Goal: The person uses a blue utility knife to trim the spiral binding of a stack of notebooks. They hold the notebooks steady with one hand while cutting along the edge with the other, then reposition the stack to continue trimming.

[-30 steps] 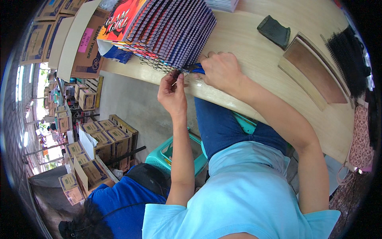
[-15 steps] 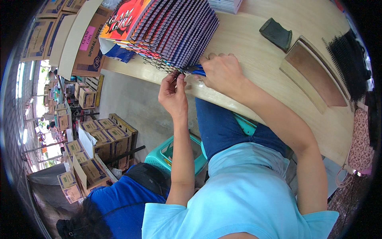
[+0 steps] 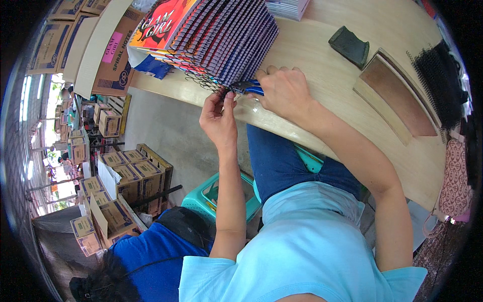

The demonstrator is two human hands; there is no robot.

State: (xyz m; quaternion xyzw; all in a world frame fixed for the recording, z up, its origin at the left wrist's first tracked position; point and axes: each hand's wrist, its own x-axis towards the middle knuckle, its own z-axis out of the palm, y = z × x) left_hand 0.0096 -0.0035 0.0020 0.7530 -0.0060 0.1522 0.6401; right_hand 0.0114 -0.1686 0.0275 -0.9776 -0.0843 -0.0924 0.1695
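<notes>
1. The left hand [image 3: 220, 118] is raised at the edge of the pale wooden tabletop [image 3: 322, 65], its fingertips pinched narrow on the black wire coil ends [image 3: 211, 85] that stick out from the nearest notebook.
2. The right hand [image 3: 284, 90] rests on the tabletop just beside the left one, fingers curled shut around a small tool with blue handles [image 3: 250, 88]; the tool's tip meets the wire right where the left fingertips pinch.
3. The fanned stack of spiral-bound notebooks with red and dark purple covers [image 3: 216, 35] lies on the tabletop in front of both hands, overlapping like shingles, its lowest corner touching the wire being worked.
4. A dark green-black wedge-shaped block [image 3: 349, 46] lies on the tabletop well to the right of the stack.
5. Two flat brown boards [image 3: 397, 100] lie side by side further right, and a heap of loose black wire coils [image 3: 440, 80] sits beyond them near the table's end.
6. Below the table edge on the left, brown cardboard cartons [image 3: 126, 176] stand stacked on the grey floor, with a teal plastic stool [image 3: 211, 196] near the person's legs.
7. Another person in a blue top [image 3: 146, 256] sits low at the left, apart from the hands.
</notes>
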